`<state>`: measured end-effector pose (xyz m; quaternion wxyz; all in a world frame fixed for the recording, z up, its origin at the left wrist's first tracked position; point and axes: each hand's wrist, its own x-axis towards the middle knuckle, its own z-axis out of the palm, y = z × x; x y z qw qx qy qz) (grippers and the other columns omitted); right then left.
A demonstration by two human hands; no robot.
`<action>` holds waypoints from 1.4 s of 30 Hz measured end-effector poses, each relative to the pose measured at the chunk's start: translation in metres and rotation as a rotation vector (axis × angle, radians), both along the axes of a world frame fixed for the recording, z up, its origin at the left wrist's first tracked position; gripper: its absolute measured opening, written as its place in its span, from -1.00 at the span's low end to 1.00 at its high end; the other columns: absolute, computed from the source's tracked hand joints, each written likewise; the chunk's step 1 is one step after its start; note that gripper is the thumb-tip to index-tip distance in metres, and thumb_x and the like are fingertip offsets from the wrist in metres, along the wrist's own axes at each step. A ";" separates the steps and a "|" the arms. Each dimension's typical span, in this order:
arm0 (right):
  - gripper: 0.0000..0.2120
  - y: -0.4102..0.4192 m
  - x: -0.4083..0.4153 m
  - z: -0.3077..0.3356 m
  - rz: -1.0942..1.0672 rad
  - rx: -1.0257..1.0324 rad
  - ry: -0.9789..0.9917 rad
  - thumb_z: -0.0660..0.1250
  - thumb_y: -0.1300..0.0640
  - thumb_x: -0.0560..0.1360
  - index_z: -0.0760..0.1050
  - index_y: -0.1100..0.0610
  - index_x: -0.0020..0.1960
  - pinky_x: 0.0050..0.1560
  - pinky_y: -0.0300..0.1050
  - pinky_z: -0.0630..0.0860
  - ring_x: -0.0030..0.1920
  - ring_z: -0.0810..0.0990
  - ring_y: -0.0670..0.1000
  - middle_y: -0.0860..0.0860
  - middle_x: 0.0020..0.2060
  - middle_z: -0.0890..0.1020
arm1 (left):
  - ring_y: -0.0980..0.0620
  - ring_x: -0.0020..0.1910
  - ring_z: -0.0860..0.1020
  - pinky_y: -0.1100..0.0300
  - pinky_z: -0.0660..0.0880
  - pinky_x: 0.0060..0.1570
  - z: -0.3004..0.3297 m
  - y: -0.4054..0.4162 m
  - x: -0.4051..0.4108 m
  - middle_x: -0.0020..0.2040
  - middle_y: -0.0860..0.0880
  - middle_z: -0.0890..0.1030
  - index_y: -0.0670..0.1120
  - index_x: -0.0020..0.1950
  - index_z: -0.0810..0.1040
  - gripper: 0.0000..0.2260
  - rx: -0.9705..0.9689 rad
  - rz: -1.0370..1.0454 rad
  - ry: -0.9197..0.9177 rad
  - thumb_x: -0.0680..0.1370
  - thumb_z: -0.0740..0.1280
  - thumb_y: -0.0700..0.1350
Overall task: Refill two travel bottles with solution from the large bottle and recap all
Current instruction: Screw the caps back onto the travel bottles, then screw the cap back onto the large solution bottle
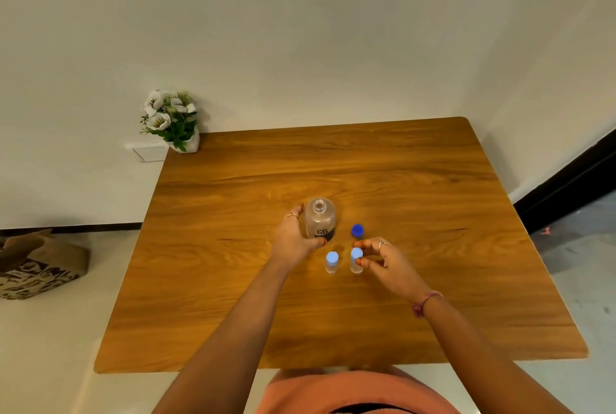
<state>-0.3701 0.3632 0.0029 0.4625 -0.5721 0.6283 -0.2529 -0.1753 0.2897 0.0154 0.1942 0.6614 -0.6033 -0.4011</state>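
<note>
Leftmost, off the table, a brown patterned paper bag (36, 263) sits on the pale floor by the wall. Further in, a small white pot of white artificial flowers with green leaves (171, 120) stands at the far left corner of the square wooden table (416, 187), close against the cream wall.

Near the table's middle, the left hand (295, 237) wraps around the large clear plastic bottle with a dark label (320, 222): the fingers curl round its left and far side and the thumb presses the lower front near the label. The bottle stands upright on the table with its neck uncapped.

Just right of that bottle, and apart from it, a dark blue round screw cap (357, 230) lies on the wood.

Nearer the person, two small clear travel bottles stand upright side by side, close but not touching. The left small travel bottle with a pale blue cap (331, 262) stands alone, with no hand on it. The right small travel bottle with a pale blue cap (356, 260) is met by the right hand (390, 263), whose thumb and forefinger pinch its cap from the right while the other fingers spread loosely above; a ring shows on one finger. A pink band (425, 302) circles the right wrist.

At the bottom edge, an orange garment (350, 393) shows on the person.
</note>
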 end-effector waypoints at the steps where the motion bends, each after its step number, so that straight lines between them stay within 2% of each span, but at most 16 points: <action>1: -0.71 0.001 -0.001 -0.001 -0.002 0.000 -0.003 0.32 0.26 0.50 0.47 0.08 0.20 0.20 -0.20 0.46 0.14 0.51 -0.11 -0.06 0.13 0.50 | -0.03 0.40 0.34 0.16 0.30 0.31 -0.001 0.000 -0.001 0.42 -0.08 0.38 -0.13 0.47 0.23 -0.16 -0.005 0.008 0.004 0.29 0.58 -0.14; 8: -0.60 0.004 -0.010 -0.003 0.061 0.007 -0.011 0.38 0.26 0.45 0.43 0.02 0.24 0.13 -0.33 0.45 0.13 0.49 -0.20 -0.09 0.14 0.47 | 0.01 0.31 0.42 0.30 0.31 0.15 -0.009 0.003 -0.007 0.32 -0.05 0.47 -0.13 0.39 0.31 -0.24 -0.035 0.026 0.131 0.27 0.59 -0.17; 12: -0.48 0.000 -0.019 -0.007 0.070 0.011 -0.002 0.36 0.37 0.43 0.37 -0.04 0.27 0.17 -0.24 0.45 0.16 0.50 -0.14 -0.06 0.16 0.48 | 0.11 0.25 0.42 0.34 0.30 0.17 -0.016 0.002 -0.006 0.30 -0.05 0.49 -0.13 0.38 0.32 -0.23 -0.021 0.034 0.213 0.25 0.60 -0.17; 15: -0.47 -0.007 -0.029 -0.011 0.069 0.013 -0.002 0.26 0.46 0.43 0.37 -0.03 0.25 0.11 -0.29 0.46 0.14 0.51 -0.11 -0.03 0.16 0.51 | 0.06 0.34 0.39 0.29 0.30 0.28 -0.025 0.000 -0.005 0.36 -0.05 0.45 -0.14 0.44 0.25 -0.12 -0.004 0.055 0.228 0.22 0.62 -0.14; 18: -0.54 -0.022 -0.034 -0.018 -0.042 0.019 0.029 0.22 0.45 0.46 0.39 0.15 0.31 0.02 -0.37 0.47 0.09 0.52 -0.09 0.05 0.17 0.53 | 0.06 0.36 0.38 0.27 0.33 0.30 -0.031 -0.003 -0.005 0.36 -0.03 0.44 -0.14 0.45 0.24 -0.10 0.011 0.067 0.271 0.22 0.62 -0.14; 22: -0.53 -0.049 -0.026 -0.033 -0.092 0.013 0.147 0.33 0.32 0.47 0.37 0.17 0.35 0.17 -0.18 0.48 0.15 0.52 -0.02 0.06 0.26 0.47 | 0.08 0.27 0.46 0.23 0.41 0.25 -0.036 -0.006 -0.006 0.26 0.00 0.51 -0.10 0.36 0.33 -0.20 0.005 0.068 0.319 0.21 0.63 -0.12; 26: -0.45 -0.067 -0.011 -0.042 -0.051 0.046 0.222 0.42 0.25 0.42 0.36 0.10 0.36 0.23 -0.15 0.45 0.20 0.48 -0.02 0.00 0.28 0.42 | 0.10 0.20 0.50 0.15 0.47 0.22 -0.041 -0.007 -0.007 0.18 0.04 0.55 -0.01 0.25 0.38 -0.31 0.002 0.076 0.346 0.22 0.62 -0.13; 30: -0.52 -0.076 -0.009 -0.054 -0.041 0.062 0.275 0.43 0.25 0.40 0.44 0.10 0.29 0.26 -0.12 0.43 0.19 0.49 0.01 0.01 0.23 0.45 | 0.09 0.20 0.52 0.04 0.48 0.23 -0.047 -0.007 -0.006 0.16 0.04 0.57 0.02 0.22 0.42 -0.36 0.007 0.108 0.347 0.22 0.62 -0.11; 32: -0.57 -0.078 -0.010 -0.058 -0.061 0.063 0.259 0.43 0.24 0.41 0.47 0.11 0.25 0.23 -0.10 0.45 0.15 0.52 0.01 0.01 0.19 0.49 | 0.09 0.20 0.52 0.04 0.48 0.23 -0.047 -0.008 -0.008 0.15 0.06 0.57 0.06 0.18 0.43 -0.39 0.004 0.115 0.349 0.23 0.61 -0.13; 35: -0.60 -0.080 -0.013 -0.056 -0.081 0.071 0.201 0.43 0.24 0.41 0.49 0.12 0.23 0.13 -0.21 0.45 0.10 0.53 -0.02 0.03 0.17 0.52 | 0.09 0.20 0.52 0.03 0.48 0.25 -0.044 -0.010 -0.012 0.15 0.04 0.57 0.00 0.21 0.44 -0.40 -0.010 0.116 0.367 0.24 0.61 -0.16; 39: -0.60 -0.089 -0.021 -0.035 -0.117 0.071 0.069 0.44 0.24 0.40 0.49 0.14 0.23 0.10 -0.21 0.46 0.12 0.54 -0.01 0.04 0.17 0.50 | 0.10 0.21 0.51 0.04 0.47 0.26 -0.026 -0.017 -0.019 0.18 0.02 0.56 0.02 0.22 0.43 -0.38 -0.073 0.106 0.405 0.25 0.61 -0.16; 42: -0.64 -0.104 -0.026 0.000 -0.139 0.008 -0.048 0.44 0.24 0.40 0.51 0.10 0.18 0.10 -0.23 0.47 0.09 0.54 -0.07 0.02 0.16 0.50 | 0.08 0.22 0.50 0.02 0.47 0.25 -0.003 -0.027 -0.024 0.20 0.00 0.54 0.06 0.21 0.43 -0.37 -0.149 0.099 0.429 0.21 0.61 -0.05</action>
